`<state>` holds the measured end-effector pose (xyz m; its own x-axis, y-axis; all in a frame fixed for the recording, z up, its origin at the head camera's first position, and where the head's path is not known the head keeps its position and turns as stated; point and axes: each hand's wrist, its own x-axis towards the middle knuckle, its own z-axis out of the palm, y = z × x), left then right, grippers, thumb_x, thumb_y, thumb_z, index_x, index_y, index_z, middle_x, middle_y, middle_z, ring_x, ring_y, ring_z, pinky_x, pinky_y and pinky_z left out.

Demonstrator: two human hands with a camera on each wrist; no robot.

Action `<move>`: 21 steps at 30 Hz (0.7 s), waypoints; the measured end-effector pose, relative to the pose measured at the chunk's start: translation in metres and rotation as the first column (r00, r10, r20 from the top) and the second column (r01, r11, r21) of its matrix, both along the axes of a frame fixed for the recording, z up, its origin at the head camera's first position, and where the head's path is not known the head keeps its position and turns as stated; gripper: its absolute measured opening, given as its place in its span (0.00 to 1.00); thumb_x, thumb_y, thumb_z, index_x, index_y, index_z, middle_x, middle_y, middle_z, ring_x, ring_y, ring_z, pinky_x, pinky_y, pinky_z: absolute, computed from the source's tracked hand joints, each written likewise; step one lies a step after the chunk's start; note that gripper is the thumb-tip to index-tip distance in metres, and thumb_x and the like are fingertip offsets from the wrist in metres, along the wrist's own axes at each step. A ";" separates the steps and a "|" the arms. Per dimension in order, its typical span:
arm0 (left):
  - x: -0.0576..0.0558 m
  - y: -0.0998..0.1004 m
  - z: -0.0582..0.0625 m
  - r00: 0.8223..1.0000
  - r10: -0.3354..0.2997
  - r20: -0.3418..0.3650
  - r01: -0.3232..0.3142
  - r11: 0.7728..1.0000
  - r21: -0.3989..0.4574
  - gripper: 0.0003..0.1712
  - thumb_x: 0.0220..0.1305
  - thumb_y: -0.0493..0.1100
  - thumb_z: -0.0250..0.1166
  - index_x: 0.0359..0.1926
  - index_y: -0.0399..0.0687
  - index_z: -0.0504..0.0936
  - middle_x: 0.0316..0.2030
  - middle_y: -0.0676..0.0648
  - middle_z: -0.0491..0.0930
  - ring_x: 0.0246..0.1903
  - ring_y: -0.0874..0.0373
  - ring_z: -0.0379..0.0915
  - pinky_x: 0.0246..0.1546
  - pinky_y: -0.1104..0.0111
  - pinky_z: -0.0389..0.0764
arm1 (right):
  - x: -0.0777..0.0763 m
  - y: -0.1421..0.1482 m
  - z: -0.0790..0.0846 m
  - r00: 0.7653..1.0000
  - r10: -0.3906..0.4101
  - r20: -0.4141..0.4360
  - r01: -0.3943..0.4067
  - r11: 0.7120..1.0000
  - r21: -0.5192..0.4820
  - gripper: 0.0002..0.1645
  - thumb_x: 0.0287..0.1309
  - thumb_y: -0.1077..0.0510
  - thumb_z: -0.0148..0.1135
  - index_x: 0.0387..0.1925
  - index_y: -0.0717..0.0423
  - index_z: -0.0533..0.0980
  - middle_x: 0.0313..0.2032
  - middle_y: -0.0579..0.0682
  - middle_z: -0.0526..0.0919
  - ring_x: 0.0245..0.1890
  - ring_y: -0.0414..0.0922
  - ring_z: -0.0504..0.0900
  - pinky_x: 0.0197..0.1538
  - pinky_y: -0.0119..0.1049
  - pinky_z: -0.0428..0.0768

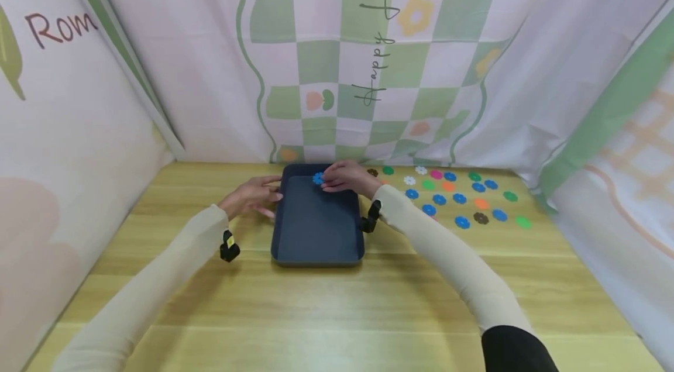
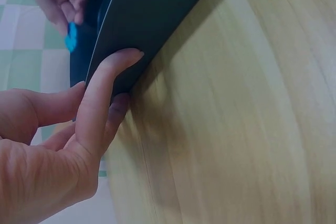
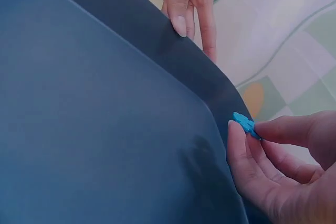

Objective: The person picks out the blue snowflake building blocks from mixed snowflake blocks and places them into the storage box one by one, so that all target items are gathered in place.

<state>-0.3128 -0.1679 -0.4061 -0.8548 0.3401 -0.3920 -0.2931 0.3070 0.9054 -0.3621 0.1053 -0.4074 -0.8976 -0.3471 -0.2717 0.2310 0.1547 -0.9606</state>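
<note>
A dark blue-grey rectangular tray (image 1: 318,226) lies on the wooden table, its inner floor bare. At its left side my left hand (image 1: 251,196) holds the edge, the thumb (image 3: 180,24) over the rim and other fingers along the outer wall, as the left wrist view (image 2: 94,98) shows of the hand. Over the tray's far end, my right hand (image 1: 347,177) pinches a blue flower-shaped plastic disc (image 3: 244,123) between thumb and fingertips. That disc is above the tray, near its far wall.
Several flower-shaped discs lie spread on the table right of the tray, among them a brown disc (image 1: 481,218), an orange disc (image 1: 481,203), a green disc (image 1: 523,221) and a pink disc (image 1: 436,174). A printed curtain (image 1: 368,68) hangs behind the table (image 1: 316,313).
</note>
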 end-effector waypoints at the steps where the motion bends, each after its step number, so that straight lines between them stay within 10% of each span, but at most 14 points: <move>1: 0.000 0.000 0.000 1.000 0.002 0.002 -0.002 1.000 0.004 0.44 0.77 0.29 0.55 0.85 0.45 0.44 0.81 0.29 0.48 0.74 0.33 0.62 0.35 0.66 0.92 | 0.000 -0.003 -0.001 1.000 -0.002 -0.003 0.002 1.000 -0.019 0.10 0.72 0.72 0.58 0.49 0.76 0.79 0.39 0.60 0.90 0.32 0.43 0.89 0.60 0.50 0.87; 6: 0.002 -0.001 0.002 1.000 0.001 -0.005 -0.001 1.000 0.021 0.47 0.76 0.26 0.54 0.85 0.48 0.41 0.81 0.29 0.46 0.75 0.33 0.60 0.31 0.67 0.91 | 0.000 -0.027 -0.001 1.000 -0.016 -0.014 0.015 0.998 -0.067 0.13 0.70 0.75 0.58 0.50 0.84 0.79 0.45 0.70 0.88 0.29 0.42 0.89 0.51 0.40 0.91; 14: 0.000 -0.003 0.003 1.000 0.009 -0.001 -0.009 1.000 0.021 0.47 0.76 0.27 0.55 0.86 0.50 0.42 0.81 0.30 0.47 0.75 0.35 0.61 0.30 0.67 0.91 | -0.013 -0.061 -0.008 0.988 -0.146 0.047 0.148 0.988 -0.042 0.05 0.59 0.81 0.63 0.30 0.78 0.83 0.25 0.62 0.87 0.20 0.44 0.87 0.41 0.39 0.92; 21: 0.001 -0.002 -0.001 1.000 -0.004 0.004 0.003 0.999 0.048 0.46 0.77 0.28 0.55 0.86 0.49 0.43 0.81 0.31 0.47 0.75 0.35 0.60 0.31 0.67 0.91 | -0.017 -0.075 -0.017 0.979 -0.201 0.036 0.201 0.980 0.003 0.02 0.56 0.81 0.65 0.32 0.78 0.81 0.25 0.62 0.87 0.19 0.44 0.86 0.41 0.38 0.92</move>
